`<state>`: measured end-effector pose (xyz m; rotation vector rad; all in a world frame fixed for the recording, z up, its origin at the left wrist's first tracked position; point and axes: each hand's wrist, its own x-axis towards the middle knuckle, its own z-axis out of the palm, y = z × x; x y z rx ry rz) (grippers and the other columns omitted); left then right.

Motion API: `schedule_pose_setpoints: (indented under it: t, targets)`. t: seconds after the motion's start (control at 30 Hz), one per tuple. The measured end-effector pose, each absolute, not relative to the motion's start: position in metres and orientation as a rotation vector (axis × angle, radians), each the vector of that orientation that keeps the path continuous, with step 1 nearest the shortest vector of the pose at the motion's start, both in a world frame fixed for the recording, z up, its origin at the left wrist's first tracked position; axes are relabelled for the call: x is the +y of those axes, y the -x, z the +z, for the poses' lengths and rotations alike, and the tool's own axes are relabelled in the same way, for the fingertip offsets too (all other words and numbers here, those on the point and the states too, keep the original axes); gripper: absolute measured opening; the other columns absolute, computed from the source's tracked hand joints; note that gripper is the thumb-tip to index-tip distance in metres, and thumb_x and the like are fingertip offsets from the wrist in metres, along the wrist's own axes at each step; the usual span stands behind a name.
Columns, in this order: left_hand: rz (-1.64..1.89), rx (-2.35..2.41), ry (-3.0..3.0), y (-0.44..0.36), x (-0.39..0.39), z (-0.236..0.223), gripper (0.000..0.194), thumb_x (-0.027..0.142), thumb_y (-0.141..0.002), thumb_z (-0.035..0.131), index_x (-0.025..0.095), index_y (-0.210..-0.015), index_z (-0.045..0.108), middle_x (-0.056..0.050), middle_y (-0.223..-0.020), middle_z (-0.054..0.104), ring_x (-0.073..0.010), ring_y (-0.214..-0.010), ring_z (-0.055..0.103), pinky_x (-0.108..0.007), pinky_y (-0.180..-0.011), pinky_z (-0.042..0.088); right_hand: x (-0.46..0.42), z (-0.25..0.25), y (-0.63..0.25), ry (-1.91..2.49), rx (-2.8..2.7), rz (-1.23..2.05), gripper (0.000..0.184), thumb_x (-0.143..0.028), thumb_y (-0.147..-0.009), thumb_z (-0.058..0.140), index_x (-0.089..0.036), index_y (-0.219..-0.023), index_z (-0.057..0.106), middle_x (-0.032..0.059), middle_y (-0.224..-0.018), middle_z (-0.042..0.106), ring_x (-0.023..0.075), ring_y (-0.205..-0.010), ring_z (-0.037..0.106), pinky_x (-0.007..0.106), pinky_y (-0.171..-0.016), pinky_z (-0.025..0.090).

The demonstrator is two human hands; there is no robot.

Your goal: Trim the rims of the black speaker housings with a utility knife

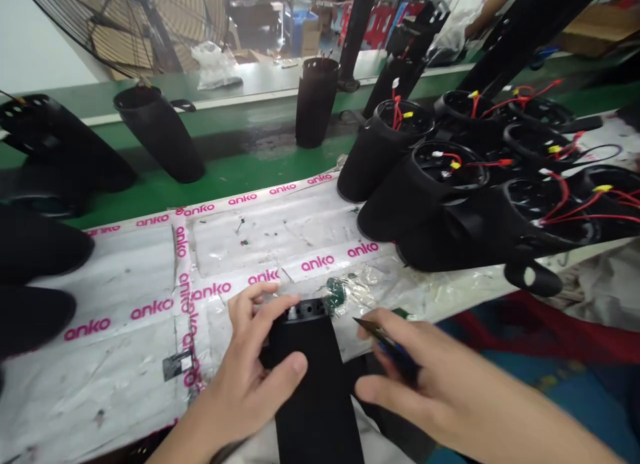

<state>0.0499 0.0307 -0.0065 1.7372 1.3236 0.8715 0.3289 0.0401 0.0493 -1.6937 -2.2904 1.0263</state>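
Note:
A black fabric-covered tube (313,384) lies lengthwise in front of me, its far end showing a glossy strip (311,309) with small holes. My left hand (250,364) grips this tube near that end, thumb on top and fingers over its left edge. To the right of the tube, my right hand (415,371) is closed around a dark-handled knife (395,351). The knife's pointed blade aims left toward the tube, apart from it. The tube's near end runs out of view at the bottom.
Several black tubes with red wires (447,171) stand at the right. More black tubes (160,134) stand or lean at the back and left. White sheeting taped with pink "anko" lettering (243,199) covers the bench. A fan (145,24) stands behind, beside a plastic bag (215,64).

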Motion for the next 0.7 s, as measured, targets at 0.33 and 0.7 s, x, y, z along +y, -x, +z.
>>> schedule_pose_setpoints:
  t: [0.33, 0.7]
  targets:
    - [1.051, 1.704, -1.283, -0.015, -0.021, 0.013, 0.050, 0.061, -0.102, 0.068, 0.045, -0.149, 0.063, -0.003, -0.167, 0.049, -0.0385, -0.155, 0.047, -0.061, -0.131, 0.035, 0.005, 0.002, -0.222, 1.060, -1.159, 2.107, 0.044, -0.054, -0.093, 0.076, -0.029, -0.117, 0.050, -0.0058, -0.085, 0.049, 0.0146, -0.073, 0.049, 0.031, -0.074, 0.048]
    - [0.865, 1.714, -1.216, 0.015, -0.021, 0.008, 0.094, 0.056, -0.078, 0.096, 0.047, -0.159, 0.051, -0.005, -0.174, 0.045, -0.0453, -0.162, 0.038, -0.075, -0.132, 0.026, -0.006, -0.007, -0.220, 1.155, -0.699, 2.106, 0.063, -0.071, -0.085, 0.086, -0.035, -0.128, 0.057, -0.0049, -0.090, 0.061, 0.0140, -0.072, 0.051, 0.033, -0.073, 0.043]
